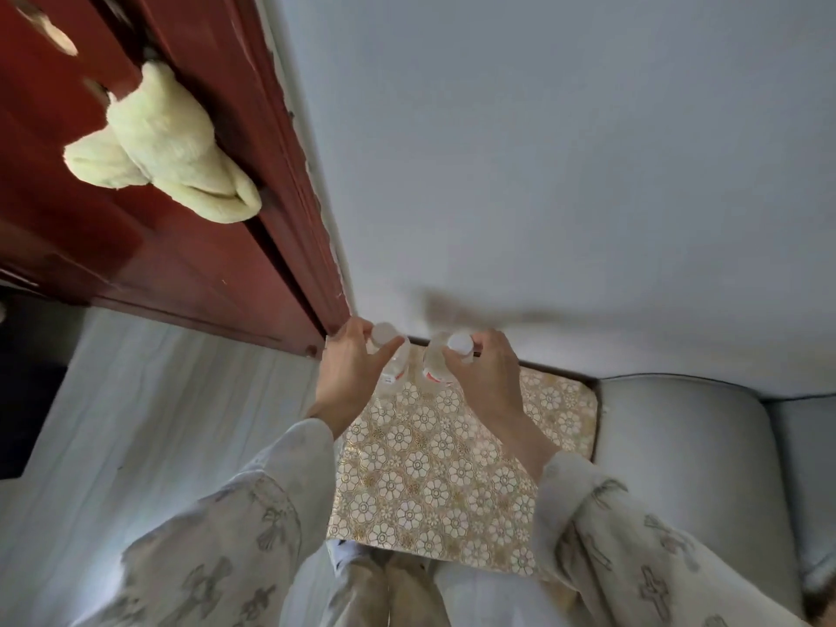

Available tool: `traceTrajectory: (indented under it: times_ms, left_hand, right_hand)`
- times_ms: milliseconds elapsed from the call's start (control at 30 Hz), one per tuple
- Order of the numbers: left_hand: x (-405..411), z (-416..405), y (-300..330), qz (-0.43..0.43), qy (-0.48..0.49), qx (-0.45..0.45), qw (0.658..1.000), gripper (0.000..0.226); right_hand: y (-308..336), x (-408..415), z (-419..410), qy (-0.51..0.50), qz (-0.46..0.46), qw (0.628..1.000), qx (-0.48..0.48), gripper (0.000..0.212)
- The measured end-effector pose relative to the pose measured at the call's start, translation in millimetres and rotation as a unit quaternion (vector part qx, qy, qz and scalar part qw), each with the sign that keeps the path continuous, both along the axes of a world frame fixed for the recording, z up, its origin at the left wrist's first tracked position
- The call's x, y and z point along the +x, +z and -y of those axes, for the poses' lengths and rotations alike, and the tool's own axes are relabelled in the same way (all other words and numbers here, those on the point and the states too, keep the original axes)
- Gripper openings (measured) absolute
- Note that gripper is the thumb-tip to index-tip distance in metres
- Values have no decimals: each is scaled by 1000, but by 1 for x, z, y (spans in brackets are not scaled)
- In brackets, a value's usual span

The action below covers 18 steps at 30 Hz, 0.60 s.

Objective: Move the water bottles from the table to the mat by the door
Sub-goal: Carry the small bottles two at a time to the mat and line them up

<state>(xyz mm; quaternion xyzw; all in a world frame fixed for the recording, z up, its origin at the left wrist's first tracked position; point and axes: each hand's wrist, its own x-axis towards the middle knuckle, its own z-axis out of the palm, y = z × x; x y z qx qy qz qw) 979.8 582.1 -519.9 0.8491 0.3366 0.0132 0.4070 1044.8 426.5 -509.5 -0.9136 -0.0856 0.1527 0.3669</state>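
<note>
Two clear water bottles stand upright and side by side at the far edge of the floral mat (434, 481), near its far left corner by the red door (190, 246). The left hand (348, 377) pinches the neck of the left bottle (393, 359) under its white cap; the right hand (486, 373) grips the right bottle (436, 366) the same way. A pale yellow towel (167, 147) hangs on the door. A grey cushion (687, 468) lies just beside the mat's right edge.
</note>
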Motion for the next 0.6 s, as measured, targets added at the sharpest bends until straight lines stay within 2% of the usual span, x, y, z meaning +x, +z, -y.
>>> traceTrajectory:
  times_ms: [200, 400, 600]
  left_hand:
    - [24, -6, -26, -14, 16, -25, 999, 43]
    - [41, -1, -32, 37, 42, -44, 997, 32]
    - [48, 3, -31, 24, 49, -30, 998, 38]
  right_hand:
    - [-17, 22, -16, -23, -7, 999, 43, 27]
    - [-27, 30, -24, -29, -27, 998, 45, 27]
    - [-32, 31, -28, -28, -60, 996, 59, 31]
